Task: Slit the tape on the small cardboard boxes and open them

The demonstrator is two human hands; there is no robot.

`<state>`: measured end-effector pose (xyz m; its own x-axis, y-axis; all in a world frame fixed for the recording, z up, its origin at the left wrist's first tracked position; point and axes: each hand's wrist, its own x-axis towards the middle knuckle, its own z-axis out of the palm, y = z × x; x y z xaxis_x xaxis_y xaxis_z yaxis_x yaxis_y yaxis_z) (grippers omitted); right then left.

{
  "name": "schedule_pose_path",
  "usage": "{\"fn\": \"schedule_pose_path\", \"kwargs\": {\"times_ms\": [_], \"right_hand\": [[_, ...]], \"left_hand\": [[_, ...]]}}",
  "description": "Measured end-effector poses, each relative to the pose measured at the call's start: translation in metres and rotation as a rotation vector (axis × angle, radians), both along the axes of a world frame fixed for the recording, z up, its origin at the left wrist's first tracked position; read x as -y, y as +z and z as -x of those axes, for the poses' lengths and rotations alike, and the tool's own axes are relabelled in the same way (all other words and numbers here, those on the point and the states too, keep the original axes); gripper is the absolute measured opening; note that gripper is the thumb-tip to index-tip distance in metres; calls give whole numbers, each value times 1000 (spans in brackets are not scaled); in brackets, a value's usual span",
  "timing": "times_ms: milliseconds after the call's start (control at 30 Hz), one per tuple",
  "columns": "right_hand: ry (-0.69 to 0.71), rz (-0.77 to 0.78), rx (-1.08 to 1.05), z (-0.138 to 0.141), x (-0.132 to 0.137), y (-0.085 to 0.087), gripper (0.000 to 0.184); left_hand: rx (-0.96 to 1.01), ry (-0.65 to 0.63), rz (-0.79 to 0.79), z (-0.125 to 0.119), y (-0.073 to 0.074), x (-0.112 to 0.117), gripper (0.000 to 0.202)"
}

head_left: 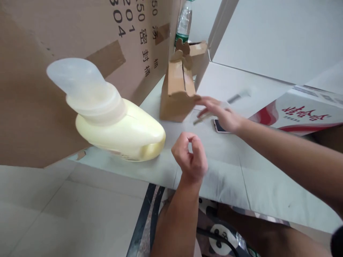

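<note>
A thin, blurred tool is carried in the right grip, apparently pinched beneath the palm, while the fingers are stretched out ahead; how firmly it is held cannot be told. The left grip is curled into a loose fist, thumb and forefinger bent into a ring, and nothing can be seen inside it.

The small brown carton is set on the bench, just ahead of the right fingertips and beyond the left grip. Whether its near corner is touched cannot be made out. Its walls are judged to be fully put up; the top is left unfinished, since a dark gap is shown between the panels and scalloped flaps are raised. No fastening can be made out across that gap.

A phone is partly covered by the right grip, and a second brown box is placed beyond the first. To the left of the left grip a pale yellow jug is stood, backed by a large printed carton.
</note>
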<state>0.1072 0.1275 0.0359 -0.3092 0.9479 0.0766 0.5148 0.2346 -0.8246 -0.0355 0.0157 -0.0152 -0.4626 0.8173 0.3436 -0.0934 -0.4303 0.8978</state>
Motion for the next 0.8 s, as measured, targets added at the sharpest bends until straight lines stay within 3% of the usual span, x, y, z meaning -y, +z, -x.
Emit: {"fn": "schedule_pose_path", "kwargs": {"times_ms": [100, 167, 233, 300, 433, 500, 600, 667, 800], "right_hand": [[27, -95, -102, -62, 84, 3, 50], [115, -200, -27, -96, 130, 11, 52], [156, -234, 30, -122, 167, 20, 51], [163, -253, 33, -140, 195, 24, 48], [85, -381, -243, -151, 226, 9, 51], [35, -421, -335, -149, 236, -4, 56], [-66, -355, -359, -148, 255, -14, 58], [-134, -248, -382, -151, 269, -12, 59], [-100, -53, -321, -160, 286, -1, 63]], "left_hand": [[-123, 97, -301, -9, 16, 20, 24], [-119, 91, -399, -15, 27, 25, 25], [-185, 55, -402, -21, 35, 23, 23], [-353, 34, -282, -26, 35, 15, 17], [-606, -26, -2, -44, 20, 2, 23], [-668, -66, 49, -52, 11, 1, 27], [-642, -105, -16, -61, 5, 3, 27], [-568, -53, -108, -64, 3, 4, 27], [-410, 60, -236, -66, -1, 0, 21]]}}
